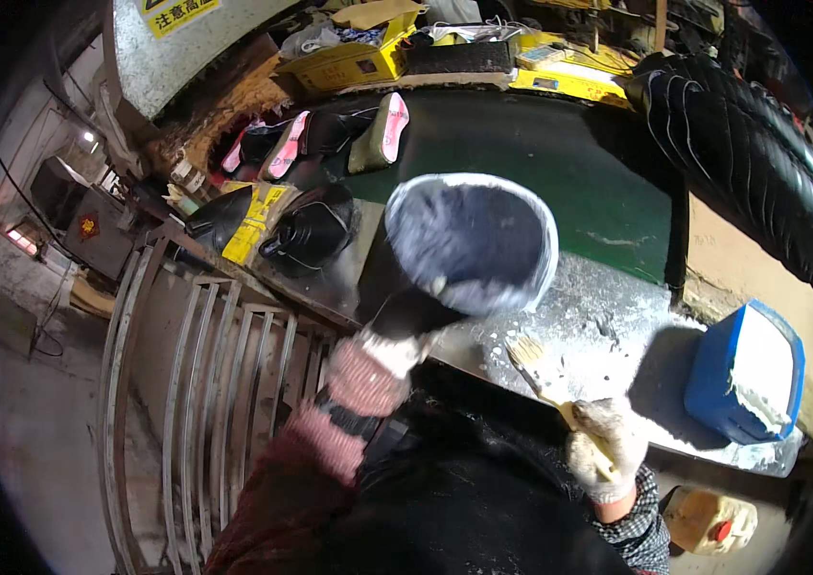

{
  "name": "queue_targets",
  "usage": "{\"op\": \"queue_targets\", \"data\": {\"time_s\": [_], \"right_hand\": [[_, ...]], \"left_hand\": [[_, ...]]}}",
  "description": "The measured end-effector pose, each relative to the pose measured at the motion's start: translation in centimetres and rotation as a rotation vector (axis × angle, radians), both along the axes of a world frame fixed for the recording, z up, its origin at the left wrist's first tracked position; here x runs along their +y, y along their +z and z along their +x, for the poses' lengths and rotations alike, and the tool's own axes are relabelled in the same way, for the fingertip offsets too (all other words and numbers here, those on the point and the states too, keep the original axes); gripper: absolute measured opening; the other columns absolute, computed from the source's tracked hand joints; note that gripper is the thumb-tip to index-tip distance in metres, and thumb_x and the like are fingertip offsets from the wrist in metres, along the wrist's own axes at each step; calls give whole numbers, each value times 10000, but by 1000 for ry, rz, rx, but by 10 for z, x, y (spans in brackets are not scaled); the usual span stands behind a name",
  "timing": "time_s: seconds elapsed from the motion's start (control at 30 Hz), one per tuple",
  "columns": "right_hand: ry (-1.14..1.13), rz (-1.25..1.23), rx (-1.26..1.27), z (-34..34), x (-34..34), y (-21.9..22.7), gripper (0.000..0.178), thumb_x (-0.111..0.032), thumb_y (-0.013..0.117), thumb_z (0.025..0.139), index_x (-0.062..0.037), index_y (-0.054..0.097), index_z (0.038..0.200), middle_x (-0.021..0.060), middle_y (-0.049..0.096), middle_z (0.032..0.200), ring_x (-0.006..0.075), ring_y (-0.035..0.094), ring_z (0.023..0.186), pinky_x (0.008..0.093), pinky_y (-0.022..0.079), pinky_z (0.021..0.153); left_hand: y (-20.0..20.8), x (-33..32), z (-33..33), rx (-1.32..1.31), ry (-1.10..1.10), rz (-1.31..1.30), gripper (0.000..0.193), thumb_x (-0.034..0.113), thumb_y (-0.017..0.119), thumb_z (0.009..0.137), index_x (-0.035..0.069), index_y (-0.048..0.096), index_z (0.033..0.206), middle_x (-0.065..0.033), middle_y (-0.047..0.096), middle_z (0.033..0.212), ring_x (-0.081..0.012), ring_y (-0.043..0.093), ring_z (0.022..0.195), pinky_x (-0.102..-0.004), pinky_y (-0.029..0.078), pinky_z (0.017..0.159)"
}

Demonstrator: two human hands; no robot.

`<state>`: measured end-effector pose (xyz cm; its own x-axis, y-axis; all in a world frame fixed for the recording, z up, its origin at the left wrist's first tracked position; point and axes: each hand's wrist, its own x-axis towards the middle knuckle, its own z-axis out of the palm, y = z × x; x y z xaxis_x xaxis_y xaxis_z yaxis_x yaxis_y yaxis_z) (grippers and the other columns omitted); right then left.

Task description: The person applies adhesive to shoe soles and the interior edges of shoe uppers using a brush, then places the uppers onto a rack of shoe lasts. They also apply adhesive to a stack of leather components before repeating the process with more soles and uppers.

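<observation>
My left hand (pixel 389 353), in a pale glove below a pink knitted cuff, holds up a black boot upper (pixel 380 278). Its wide mouth faces me, showing a grey-blue lining and a rim edged in white. Most of the left fingers are hidden under the upper, and the picture is smeared there. In a stained white glove, my right hand (pixel 608 446) is closed round the handle of a flat brush (pixel 543 381). The brush's pale bristles point up and left, over the white-smeared metal tabletop (pixel 608 316) and apart from the upper.
An open blue container (pixel 708 374) of white paste stands at the right. Stacked black uppers (pixel 737 144) lie behind it. Shoe lasts with pink soles (pixel 392 129) and a yellow-taped black bundle (pixel 253 225) sit far left. A metal rack (pixel 200 383) stands left; a jug (pixel 710 520) sits below.
</observation>
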<state>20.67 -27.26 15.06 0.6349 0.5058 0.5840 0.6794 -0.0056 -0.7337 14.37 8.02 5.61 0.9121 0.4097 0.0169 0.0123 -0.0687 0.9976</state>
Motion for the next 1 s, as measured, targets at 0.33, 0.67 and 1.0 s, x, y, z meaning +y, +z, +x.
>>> {"op": "queue_targets", "data": {"time_s": [0.33,0.67,1.0], "right_hand": [[-166,-1,95,12,-15,-29,260,-149,658,851,71,603,979,202,658,1016,300,640,924,388,495,877],[-78,-220,121,-2,44,6,383,-132,483,990,79,467,1308,125,604,987,140,552,774,261,446,685],[-374,-377,95,-62,70,47,364,-130,507,967,8,500,1303,50,592,849,90,529,729,205,426,642]], "left_hand": [[93,-22,36,64,-269,-684,241,192,532,982,-32,597,1043,-133,677,868,-159,663,704,-244,564,631],[-243,7,-440,1152,989,-292,483,377,586,918,-12,588,1206,-158,618,1088,-264,622,966,-376,496,869],[-321,143,-400,650,1484,198,596,362,756,753,40,560,1214,-146,585,1187,-284,564,1074,-411,389,1011]]}}
